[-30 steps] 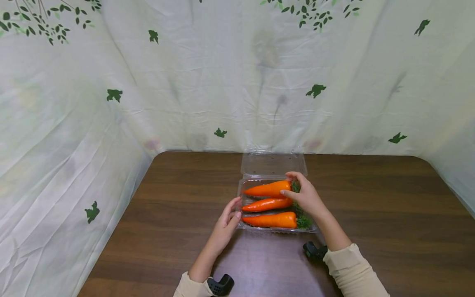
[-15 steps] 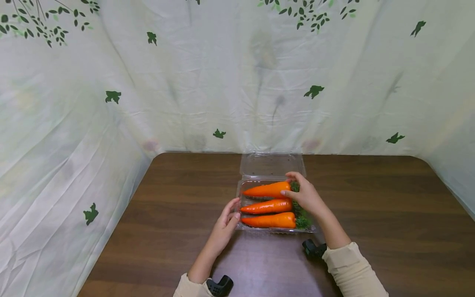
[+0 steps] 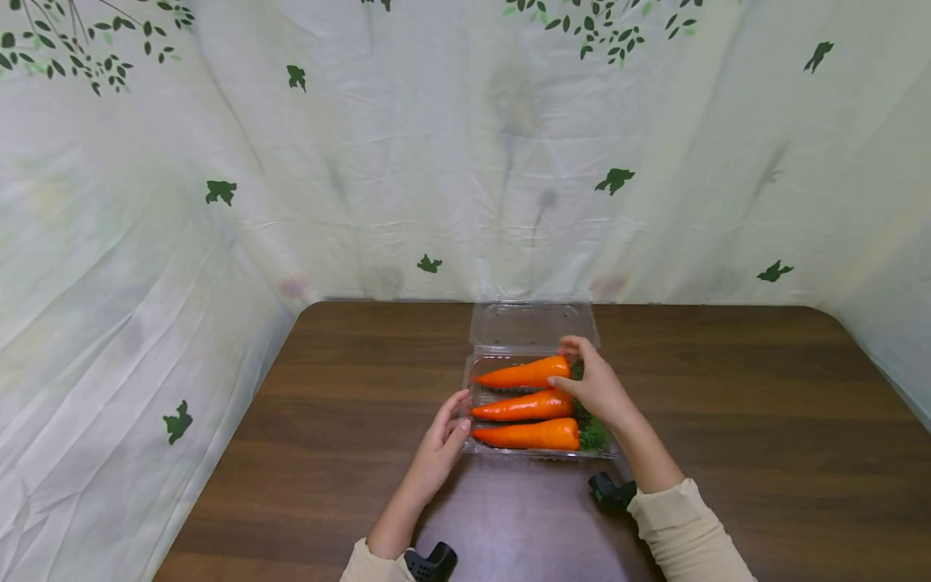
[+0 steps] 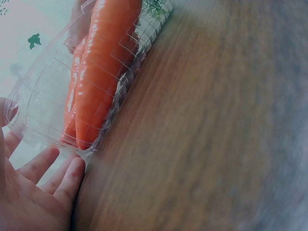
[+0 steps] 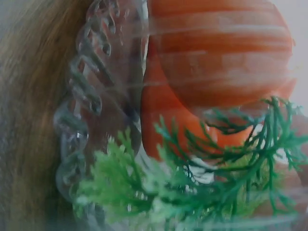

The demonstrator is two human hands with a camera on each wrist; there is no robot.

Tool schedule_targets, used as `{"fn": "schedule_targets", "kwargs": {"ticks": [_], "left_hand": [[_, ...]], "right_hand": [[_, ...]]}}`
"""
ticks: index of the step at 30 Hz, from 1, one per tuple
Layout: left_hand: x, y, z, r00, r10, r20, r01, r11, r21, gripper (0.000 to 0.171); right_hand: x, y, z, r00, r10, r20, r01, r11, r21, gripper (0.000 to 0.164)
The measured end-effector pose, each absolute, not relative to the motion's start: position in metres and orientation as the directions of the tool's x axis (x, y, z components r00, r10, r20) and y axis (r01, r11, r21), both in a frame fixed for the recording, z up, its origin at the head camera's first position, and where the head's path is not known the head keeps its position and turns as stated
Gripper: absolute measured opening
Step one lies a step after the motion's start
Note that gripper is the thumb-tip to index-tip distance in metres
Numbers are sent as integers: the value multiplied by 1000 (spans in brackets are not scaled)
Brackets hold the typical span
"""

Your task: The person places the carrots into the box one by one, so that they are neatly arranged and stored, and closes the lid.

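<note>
Three orange carrots with green leafy tops lie side by side in a clear plastic clamshell box (image 3: 541, 454), tips to the left. My right hand (image 3: 600, 392) pinches the far carrot (image 3: 520, 373) near its leafy end, thumb on the near side and fingers on the far side. The middle carrot (image 3: 524, 405) and the near carrot (image 3: 527, 434) lie in front of it. At the box's left end, my left hand (image 3: 436, 444) touches the wall with extended fingers. Green fronds (image 5: 192, 178) fill the lower part of the right wrist view and partly cover that hand.
The box's clear lid (image 3: 534, 323) is folded back at the table's far edge, against a white leaf-print curtain (image 3: 436, 162). The brown wooden table (image 3: 727, 404) extends to both sides. Black devices (image 3: 432, 562) are worn on both wrists.
Both hands keep nearly the same place on the carrot and the box. The whole head view has shifted slightly.
</note>
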State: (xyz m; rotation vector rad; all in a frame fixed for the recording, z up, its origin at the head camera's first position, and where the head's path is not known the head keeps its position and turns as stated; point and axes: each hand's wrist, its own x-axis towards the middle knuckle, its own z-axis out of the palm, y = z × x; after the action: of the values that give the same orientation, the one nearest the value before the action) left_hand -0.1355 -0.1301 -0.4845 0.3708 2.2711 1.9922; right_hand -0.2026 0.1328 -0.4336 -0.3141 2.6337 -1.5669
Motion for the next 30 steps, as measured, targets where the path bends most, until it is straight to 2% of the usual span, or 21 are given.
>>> {"fn": "schedule_targets", "kwargs": {"ticks": [6, 14, 17, 20, 24, 26, 30], "left_hand": [[-132, -127, -471, -964, 253, 82, 112, 106, 988, 46], [-125, -123, -455, -965, 246, 95, 131, 135, 982, 44], [-125, -123, -456, -963, 249, 104, 140, 131, 982, 44], [-125, -123, -457, -962, 251, 110, 145, 125, 981, 44], [-125, -123, -457, -961, 250, 116, 149, 117, 982, 44], [-125, -124, -457, -962, 248, 117, 148, 113, 982, 44], [-125, -124, -456, -964, 241, 112, 140, 102, 985, 44]], "right_hand": [[-202, 135, -434, -978, -149, 143, -197, 453, -869, 42], [-202, 139, -434, -977, -171, 131, -200, 501, -842, 47], [-202, 141, -434, -979, -146, 144, -191, 385, -903, 43], [-201, 143, -433, -983, -79, 164, -175, 175, -969, 40], [-199, 147, -430, -981, 42, 188, -190, -63, -980, 37], [-198, 148, -427, -976, 92, 198, -209, -127, -970, 35], [-197, 154, -420, -968, 135, 210, -231, -161, -960, 34]]}}
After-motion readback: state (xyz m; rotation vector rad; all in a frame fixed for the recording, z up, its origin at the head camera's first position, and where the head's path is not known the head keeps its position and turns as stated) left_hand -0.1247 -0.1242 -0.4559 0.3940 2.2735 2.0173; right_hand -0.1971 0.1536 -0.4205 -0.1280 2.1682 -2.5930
